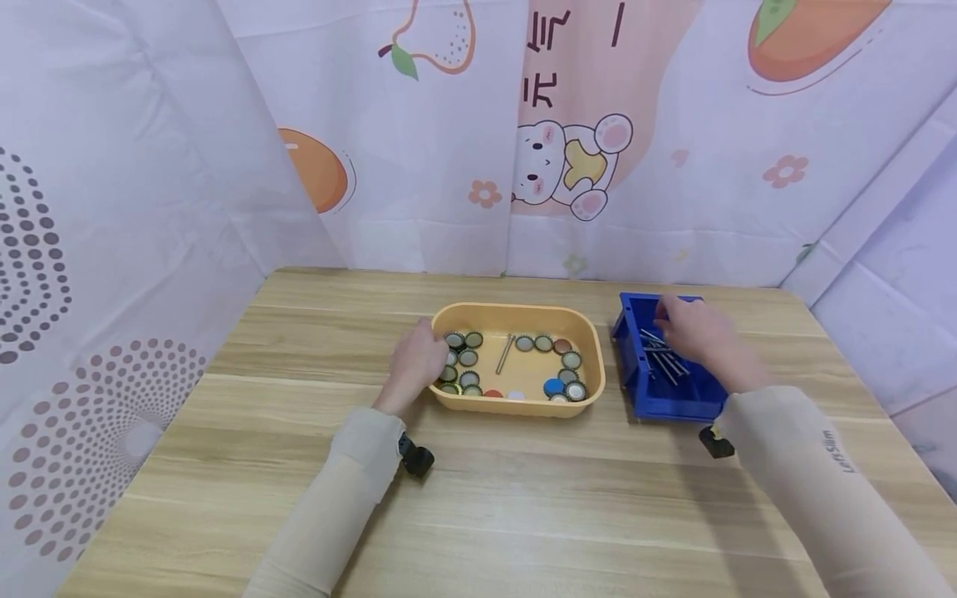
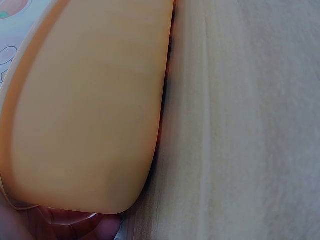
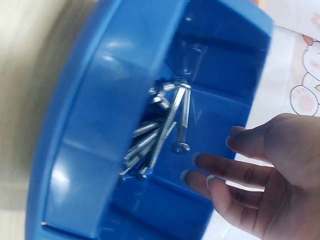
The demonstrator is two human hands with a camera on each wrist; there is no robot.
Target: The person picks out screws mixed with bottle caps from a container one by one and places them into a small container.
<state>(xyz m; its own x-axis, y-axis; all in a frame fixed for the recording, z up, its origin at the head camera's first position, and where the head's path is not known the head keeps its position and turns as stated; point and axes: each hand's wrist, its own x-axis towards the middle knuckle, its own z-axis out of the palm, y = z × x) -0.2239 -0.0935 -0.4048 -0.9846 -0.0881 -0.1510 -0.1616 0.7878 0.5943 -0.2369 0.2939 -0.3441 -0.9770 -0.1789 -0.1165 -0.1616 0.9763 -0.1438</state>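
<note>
My left hand (image 1: pixel 419 357) grips the left end of a yellow-orange plastic tray (image 1: pixel 516 409), its fingers at the rim. In the left wrist view the tray's side wall (image 2: pixel 90 115) fills much of the picture, with curled fingers (image 2: pixel 65 223) at its end. Inside the tray lie bottle caps (image 1: pixel 469 379) and one long bolt (image 1: pixel 505 354). My right hand (image 3: pixel 260 185) hovers over a blue plastic bin (image 1: pixel 676 409), fingers loosely bent and holding nothing. Several metal bolts (image 3: pixel 160 130) lie in the bin, just beyond the fingertips.
Both containers stand on a wood-grain table (image 1: pixel 493 507), the bin right of the tray with a narrow gap between. A printed curtain (image 1: pixel 419 166) hangs behind the table and along its sides.
</note>
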